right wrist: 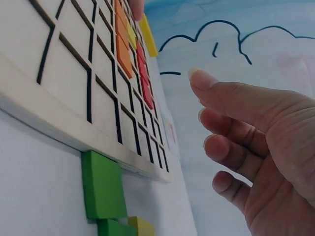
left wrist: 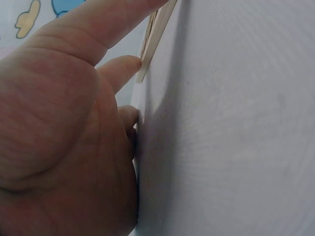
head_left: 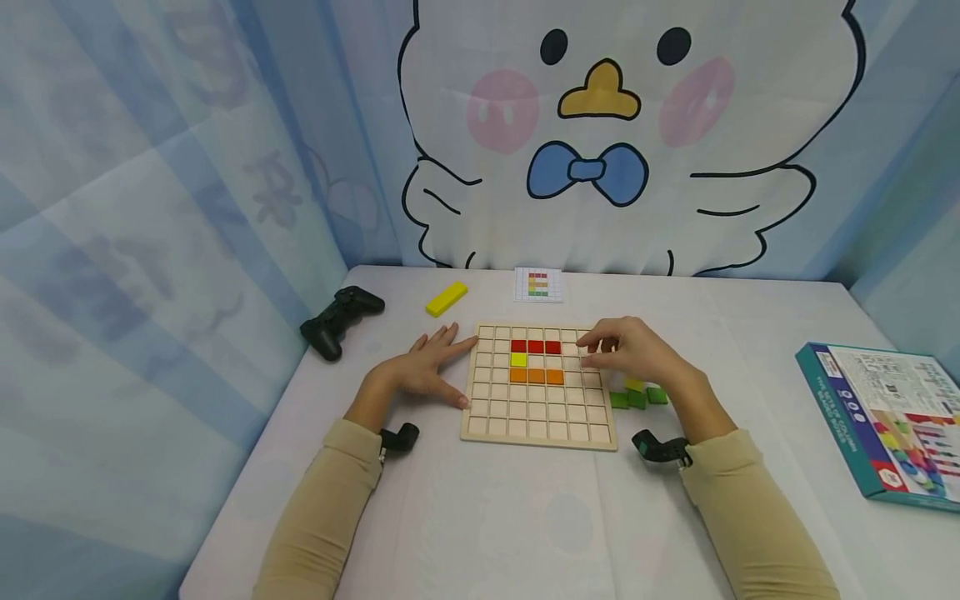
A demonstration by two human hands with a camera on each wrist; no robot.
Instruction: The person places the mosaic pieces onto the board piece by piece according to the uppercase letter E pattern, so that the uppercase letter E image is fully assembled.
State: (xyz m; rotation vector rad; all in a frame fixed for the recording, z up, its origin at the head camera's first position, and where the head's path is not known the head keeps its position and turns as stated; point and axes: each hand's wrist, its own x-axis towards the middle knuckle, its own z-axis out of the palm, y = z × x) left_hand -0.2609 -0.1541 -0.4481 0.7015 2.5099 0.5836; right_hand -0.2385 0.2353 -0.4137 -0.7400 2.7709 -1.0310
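A wooden grid board (head_left: 498, 427) lies on the table between both hands. Three red tiles (head_left: 536, 346) form a row in it, with one yellow tile (head_left: 518, 360) below the leftmost and three orange tiles (head_left: 536, 377) under that. My left hand (head_left: 423, 367) is spread flat, its thumb and forefinger touching the board's left edge. Over the right edge of the board hovers my right hand (head_left: 633, 350), fingers loosely bent and thumb apart; nothing shows between them in the right wrist view. Green tiles (right wrist: 103, 184) and a yellow tile (right wrist: 142, 226) lie beside the board, under that hand.
A pattern card (head_left: 538, 285) lies behind the board, and a yellow bar-shaped piece (head_left: 446, 298) is to its left. The black game controller (head_left: 341, 321) sits at the table's left edge. On the far right is a teal-edged game box (head_left: 892, 425).
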